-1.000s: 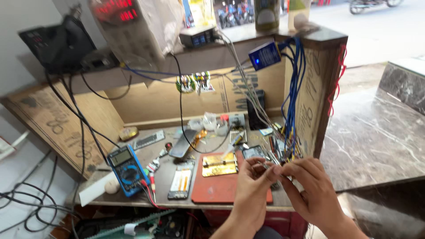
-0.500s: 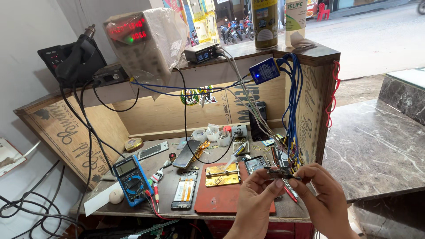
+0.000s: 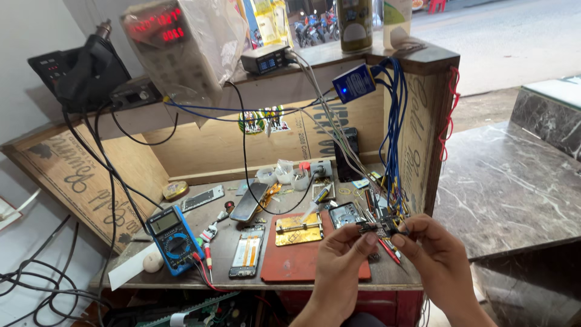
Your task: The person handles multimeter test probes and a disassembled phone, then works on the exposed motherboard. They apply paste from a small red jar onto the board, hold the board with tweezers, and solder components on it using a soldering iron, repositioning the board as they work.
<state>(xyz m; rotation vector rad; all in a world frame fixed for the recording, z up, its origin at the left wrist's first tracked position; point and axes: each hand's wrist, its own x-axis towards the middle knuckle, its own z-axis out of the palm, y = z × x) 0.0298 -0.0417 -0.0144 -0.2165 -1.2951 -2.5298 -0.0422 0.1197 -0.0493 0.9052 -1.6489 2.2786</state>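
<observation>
Since the earlier frames our view has tipped up a bit and our hands have risen off the mat, bringing the board up in front of the bench edge; grip looks unchanged.

Left to right: a blue-cased handheld multimeter w/ red probe leads (image 3: 172,239) lies at the bench's left front corner, untouched. Next to it an opened slim phone body, back off, pale battery showing (image 3: 247,252), lies flat. Then the brick-red rubber work mat (image 3: 290,263) w/ a gold-coloured metal board-holder jig (image 3: 298,229) on its upper part; the jig sits empty. A second opened phone w/ dark innards (image 3: 346,214) lies just right of the jig.

Our left hand (image 3: 342,257) pinches the left end of the small dark narrow circuit board (image 3: 381,228), thumb and forefinger closed on it. Our right hand (image 3: 439,257) pinches the right end the same way, so the board hangs in the air between both hands, above the bench's front right, just below the bundle of blue wires (image 3: 394,139).

Progress, as we judge it: phones are opened and the board is out and being inspected; nothing is clamped in the jig, and both phones are still apart.
</observation>
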